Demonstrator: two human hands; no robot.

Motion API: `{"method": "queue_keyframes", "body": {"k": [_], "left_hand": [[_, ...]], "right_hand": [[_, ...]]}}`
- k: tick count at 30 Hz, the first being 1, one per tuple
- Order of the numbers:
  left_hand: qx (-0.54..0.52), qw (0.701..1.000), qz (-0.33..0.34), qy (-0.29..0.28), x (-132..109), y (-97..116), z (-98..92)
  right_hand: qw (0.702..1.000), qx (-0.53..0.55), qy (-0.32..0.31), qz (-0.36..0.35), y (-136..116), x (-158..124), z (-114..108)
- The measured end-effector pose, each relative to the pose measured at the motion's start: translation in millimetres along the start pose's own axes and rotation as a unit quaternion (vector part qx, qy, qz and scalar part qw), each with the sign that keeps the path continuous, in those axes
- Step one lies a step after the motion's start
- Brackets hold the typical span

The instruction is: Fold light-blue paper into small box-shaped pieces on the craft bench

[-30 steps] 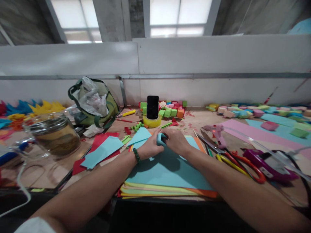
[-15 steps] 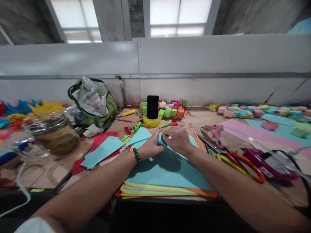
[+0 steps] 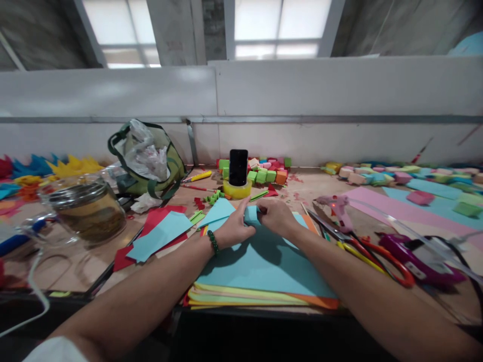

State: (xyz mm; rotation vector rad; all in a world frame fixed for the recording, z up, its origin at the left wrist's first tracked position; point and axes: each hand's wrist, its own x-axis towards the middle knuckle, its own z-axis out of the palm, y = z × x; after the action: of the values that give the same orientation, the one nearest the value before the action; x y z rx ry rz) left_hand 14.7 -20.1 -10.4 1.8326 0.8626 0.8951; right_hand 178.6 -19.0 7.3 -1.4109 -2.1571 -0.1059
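A small light-blue folded paper cube (image 3: 250, 215) is held between my hands, over a stack of coloured paper sheets (image 3: 264, 271) topped with light blue. My left hand (image 3: 234, 227), with a dark green bead bracelet above it, closes its thumb and fingers around the cube's left side. On the cube's right edge, the curled fingers of my right hand (image 3: 277, 216) pinch the paper; their tips are partly hidden. Light-blue paper pieces (image 3: 162, 236) lie to the left, over red paper.
Scissors (image 3: 362, 246) and a pink glue gun (image 3: 341, 213) lie to the right, near a purple device (image 3: 418, 261). Behind my hands, a phone (image 3: 238, 168) leans upright at a yellow tape roll (image 3: 237, 189), before several paper cubes (image 3: 264, 175). A glass jar (image 3: 88, 213) stands left.
The blue cube has turned so that a broader face shows. My right hand's fingers have shifted slightly right along its edge, while my left hand stays nearly in place.
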Motion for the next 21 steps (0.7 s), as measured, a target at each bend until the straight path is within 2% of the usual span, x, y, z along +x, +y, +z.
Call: {"method": "queue_keyframes", "body": {"k": [4,6,8,11,13,16,18,21], "left_hand": [[-0.168,0.985,-0.045,-0.004,-1.6,5.2,-2.2],[-0.208,0.976,-0.069,0.003,-2.6,7.5,-4.5],[-0.209,0.975,-0.072,-0.019,-2.8,9.1,-5.7],[-0.199,0.978,-0.014,-0.058,-0.7,9.3,-4.2],[-0.204,0.977,0.025,-0.048,1.9,7.9,-2.3],[-0.218,0.974,0.050,-0.032,4.9,4.7,-1.2],[-0.227,0.972,0.044,-0.043,4.7,3.3,-2.2],[-0.255,0.963,-0.008,-0.086,1.5,4.1,-4.6]], "right_hand": [[0.999,-0.017,0.025,-0.014,3.2,0.1,-2.9],[0.998,-0.026,0.039,-0.032,3.6,-0.4,-5.6],[0.997,-0.033,0.047,-0.057,3.3,-1.1,-8.2],[0.994,-0.040,0.056,-0.086,3.2,-2.0,-11.2],[0.990,-0.044,0.074,-0.112,3.6,-2.1,-12.8],[0.976,-0.041,0.113,-0.183,3.3,-2.3,-15.3],[0.964,-0.031,0.123,-0.231,1.9,-2.8,-16.9],[0.952,-0.009,0.130,-0.277,-0.8,-3.8,-17.7]]}}
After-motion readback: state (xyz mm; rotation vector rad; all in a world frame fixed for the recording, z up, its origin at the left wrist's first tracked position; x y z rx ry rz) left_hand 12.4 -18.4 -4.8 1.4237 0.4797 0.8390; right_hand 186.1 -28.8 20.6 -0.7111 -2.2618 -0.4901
